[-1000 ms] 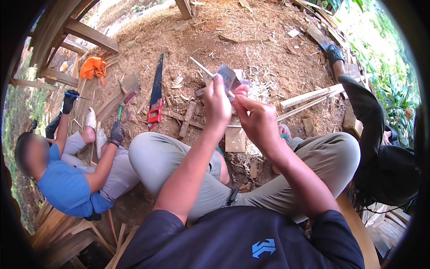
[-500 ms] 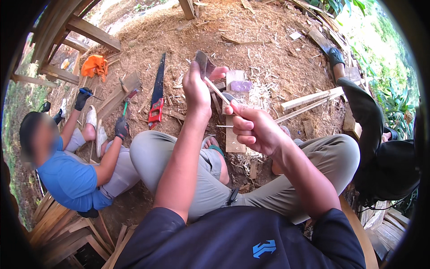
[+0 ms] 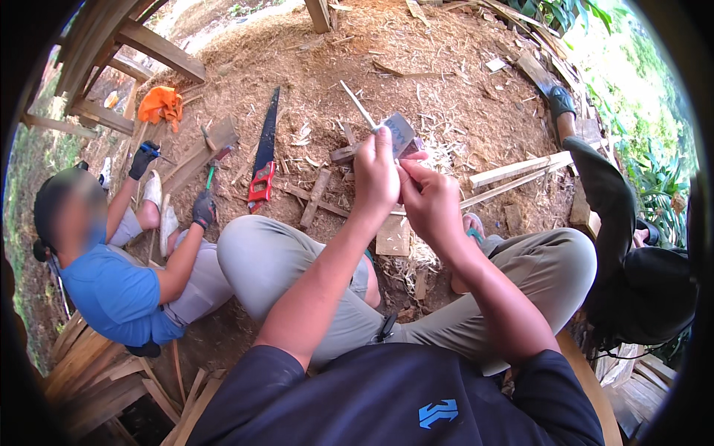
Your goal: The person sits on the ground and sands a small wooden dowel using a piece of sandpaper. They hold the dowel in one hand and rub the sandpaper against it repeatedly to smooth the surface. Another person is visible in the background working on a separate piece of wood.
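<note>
My left hand (image 3: 377, 175) is closed, its fingertips pressing a small grey piece of sandpaper (image 3: 400, 132) against a thin pale wooden stick (image 3: 358, 105). The stick's far end points up and to the left past the fingers. Close beside it on the right, my right hand (image 3: 431, 197) is closed in a pinch, in line with the near end of the stick, which the fingers hide. Both hands are over wooden blocks on the ground, one of them a short flat board (image 3: 393, 236) between my feet.
At left, a co-worker in a blue shirt (image 3: 119, 286) sits with gloved hands on tools. A red-handled saw (image 3: 261, 182) lies between us. Long wood strips (image 3: 520, 169) lie to the right, an orange cloth (image 3: 160, 105) at far left. Wood shavings cover the ground.
My left hand has moved right and my right hand slightly closer to it. The sandpaper has turned to show its grey printed side, and more of the stick's far end sticks out.
</note>
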The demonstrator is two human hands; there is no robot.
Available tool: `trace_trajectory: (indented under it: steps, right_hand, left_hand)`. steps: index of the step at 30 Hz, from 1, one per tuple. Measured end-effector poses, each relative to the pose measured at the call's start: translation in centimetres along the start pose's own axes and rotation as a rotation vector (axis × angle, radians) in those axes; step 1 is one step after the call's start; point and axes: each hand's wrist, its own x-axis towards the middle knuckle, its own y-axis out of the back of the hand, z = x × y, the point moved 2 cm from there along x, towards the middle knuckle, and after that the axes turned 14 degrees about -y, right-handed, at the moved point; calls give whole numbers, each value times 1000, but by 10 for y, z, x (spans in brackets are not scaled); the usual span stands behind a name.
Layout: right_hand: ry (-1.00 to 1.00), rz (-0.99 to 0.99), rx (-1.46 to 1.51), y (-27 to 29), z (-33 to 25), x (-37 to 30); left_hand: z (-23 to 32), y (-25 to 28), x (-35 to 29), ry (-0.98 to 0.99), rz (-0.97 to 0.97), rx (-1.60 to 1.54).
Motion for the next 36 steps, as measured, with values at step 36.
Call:
trace_trajectory:
  steps: [36]
  right_hand:
    - [329, 149, -403, 3, -14, -14]
  left_hand:
    - [10, 33, 27, 52, 296, -14]
